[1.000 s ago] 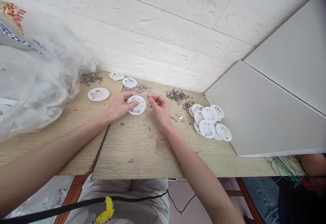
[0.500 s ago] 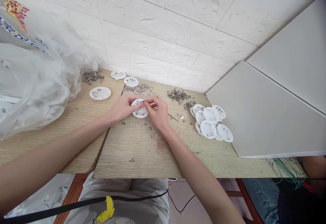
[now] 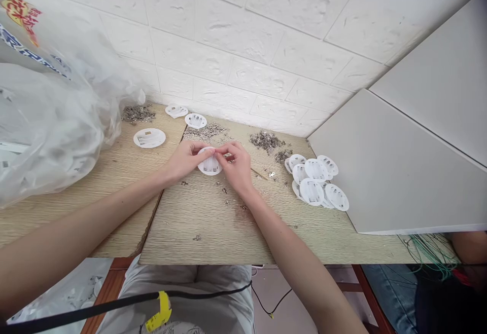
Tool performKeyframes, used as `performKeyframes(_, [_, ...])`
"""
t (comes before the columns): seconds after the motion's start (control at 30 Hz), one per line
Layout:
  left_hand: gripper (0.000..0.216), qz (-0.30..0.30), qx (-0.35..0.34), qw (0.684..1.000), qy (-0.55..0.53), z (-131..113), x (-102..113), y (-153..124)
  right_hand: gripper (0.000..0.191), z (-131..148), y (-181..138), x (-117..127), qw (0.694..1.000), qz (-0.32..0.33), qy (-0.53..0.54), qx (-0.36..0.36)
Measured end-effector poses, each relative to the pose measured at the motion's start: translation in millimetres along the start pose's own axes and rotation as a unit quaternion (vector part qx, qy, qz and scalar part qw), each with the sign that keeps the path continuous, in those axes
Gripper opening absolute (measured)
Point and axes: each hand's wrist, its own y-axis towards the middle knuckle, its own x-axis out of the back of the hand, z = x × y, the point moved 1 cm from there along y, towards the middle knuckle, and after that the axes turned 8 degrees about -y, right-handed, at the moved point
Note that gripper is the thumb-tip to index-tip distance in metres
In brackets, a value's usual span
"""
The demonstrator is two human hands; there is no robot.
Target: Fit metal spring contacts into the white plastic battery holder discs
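Observation:
My left hand [image 3: 187,159] is closed on a white round plastic battery holder [image 3: 210,167], its thumb across the top of the face. Slots and small metal contacts show along the holder's lower part. At the upper right edge of the holder, my right hand [image 3: 235,164] has its thumb and forefinger pinched together, touching the left thumb tip. Whatever those right fingers grip is too small and covered to make out. Just behind the hands lies a heap of small metal contacts [image 3: 208,132]. A few loose contacts [image 3: 224,190] are scattered in front.
Finished-looking stacks aside, several similar white holders [image 3: 312,191] are piled at right by a grey panel [image 3: 411,172]. More metal pieces [image 3: 266,141] lie near the brick-pattern wall [image 3: 251,80]. A big plastic bag [image 3: 49,136] stands left. Green wires [image 3: 431,255] and another person are at far right.
My left thumb has shifted up and right over the holder's face, meeting the right fingertips. Both hands otherwise stay in place on the same holder.

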Motion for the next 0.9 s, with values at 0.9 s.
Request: performKeyframes(0.9, [0.038,0.03,0.063,0.996,-0.061,6.9,-1.4,5.9,0.019,-10.9,-1.3,1.6,0.987,0.067,0.095,-0.109])
